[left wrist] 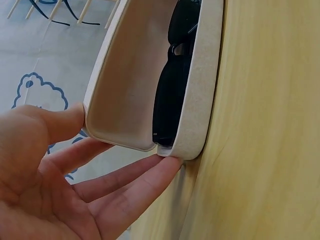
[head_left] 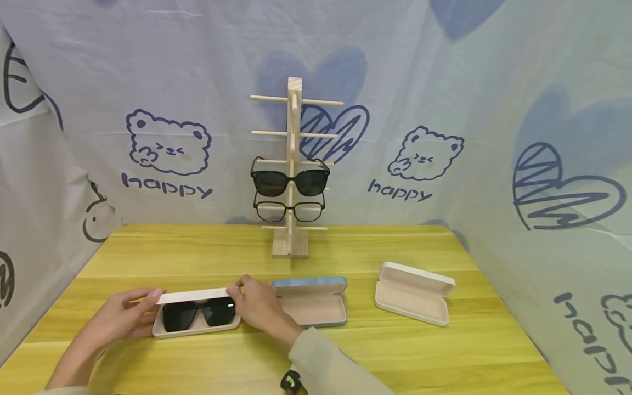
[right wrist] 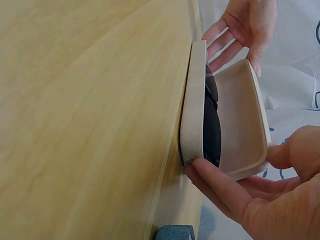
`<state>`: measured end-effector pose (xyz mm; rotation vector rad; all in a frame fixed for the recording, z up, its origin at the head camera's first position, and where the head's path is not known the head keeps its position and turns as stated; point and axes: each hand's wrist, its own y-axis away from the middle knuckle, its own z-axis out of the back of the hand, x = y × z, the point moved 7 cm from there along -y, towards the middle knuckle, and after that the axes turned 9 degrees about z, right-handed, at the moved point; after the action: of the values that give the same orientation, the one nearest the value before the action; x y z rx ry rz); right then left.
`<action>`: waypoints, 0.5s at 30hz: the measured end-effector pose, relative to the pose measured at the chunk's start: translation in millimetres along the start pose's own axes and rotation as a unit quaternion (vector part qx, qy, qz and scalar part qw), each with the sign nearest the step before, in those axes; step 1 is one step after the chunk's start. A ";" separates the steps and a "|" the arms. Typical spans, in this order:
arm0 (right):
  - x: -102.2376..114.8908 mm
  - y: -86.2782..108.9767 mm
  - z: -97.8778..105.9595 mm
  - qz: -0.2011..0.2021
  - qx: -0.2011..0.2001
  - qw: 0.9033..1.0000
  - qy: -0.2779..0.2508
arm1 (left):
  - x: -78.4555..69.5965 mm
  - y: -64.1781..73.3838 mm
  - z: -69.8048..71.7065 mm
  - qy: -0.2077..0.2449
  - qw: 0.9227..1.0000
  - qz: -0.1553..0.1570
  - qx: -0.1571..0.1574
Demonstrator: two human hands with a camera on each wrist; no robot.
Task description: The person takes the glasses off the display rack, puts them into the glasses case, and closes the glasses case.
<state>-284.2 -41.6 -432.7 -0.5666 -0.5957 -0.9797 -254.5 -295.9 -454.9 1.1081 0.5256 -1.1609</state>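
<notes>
A white glasses case (head_left: 197,330) lies on the table with its lid partly raised. Dark sunglasses (head_left: 198,314) rest inside it, lenses facing out. At the left end, my left hand (head_left: 117,314) holds the case, thumb on the lid's edge; in the left wrist view its fingers (left wrist: 135,192) reach under the lid's end and touch the base. The opposite end is held by my right hand (head_left: 259,303). Its thumb (right wrist: 280,155) presses the lid's rim while fingers touch the base's corner in the right wrist view.
Right of my right hand stands an open blue glasses case (head_left: 310,282); farther right is another open white case (head_left: 412,302). Behind, a wooden display stand (head_left: 294,88) carries black sunglasses (head_left: 271,183) above clear-lensed glasses (head_left: 270,211). A printed cloth (head_left: 232,66) hangs around the table.
</notes>
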 end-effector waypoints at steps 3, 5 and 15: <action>-1.7 1.7 -0.1 -0.005 0.006 1.000 -0.008 | 3.3 0.7 0.4 -0.001 1.000 0.010 0.001; -2.5 2.5 -0.2 -0.008 0.013 1.000 -0.016 | 5.1 0.9 0.8 0.000 1.000 0.015 0.004; -6.2 3.7 -2.7 -0.041 0.032 0.998 -0.028 | 7.0 1.9 1.4 -0.003 1.000 0.012 0.005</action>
<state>-283.0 -38.1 -439.5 -0.5172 -0.7020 -1.0218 -250.5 -300.3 -459.2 1.1158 0.5007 -1.1470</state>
